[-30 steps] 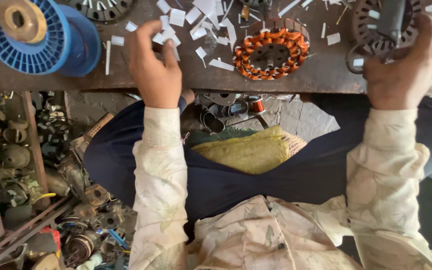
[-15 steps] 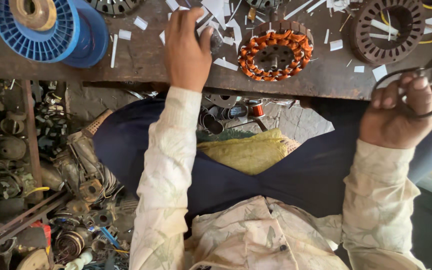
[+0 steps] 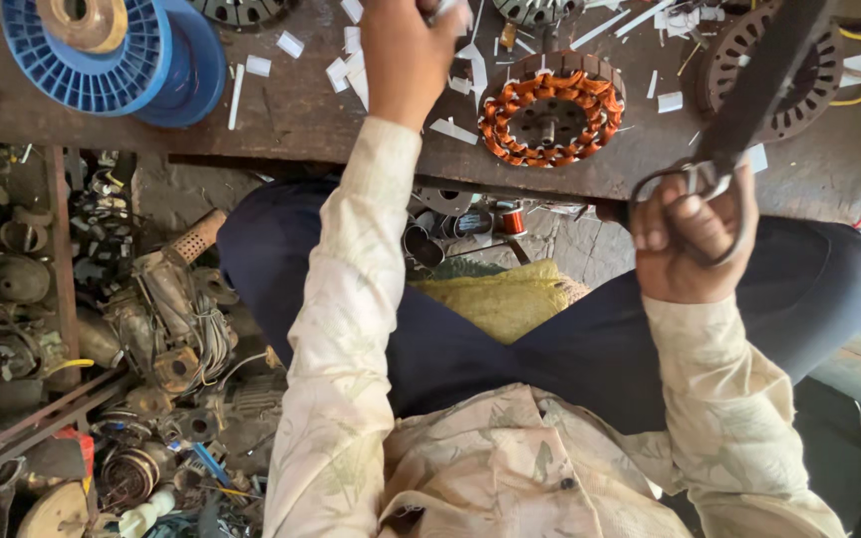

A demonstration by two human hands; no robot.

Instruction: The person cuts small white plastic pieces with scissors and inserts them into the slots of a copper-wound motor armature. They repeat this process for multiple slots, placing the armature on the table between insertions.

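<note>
While right hand [image 3: 688, 234] grips scissors [image 3: 749, 95], left hand [image 3: 409, 55] pinches white paper strip [image 3: 442, 10].

White paper strips [image 3: 351, 70] and a copper-wound stator [image 3: 550, 118] crowd the bench [image 3: 291, 125] (bare wood, seemingly, beside the blue spool [image 3: 102, 50]).

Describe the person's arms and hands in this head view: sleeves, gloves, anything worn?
Both arms wear long, loose cream fabric sleeves with a faint pale-green leaf print, creased along the forearms and ending at the wrists. The left hand and right hand are bare: no gloves, and no rings or watch that I can make out. The sleeves belong to a matching buttoned shirt seen below.
</note>
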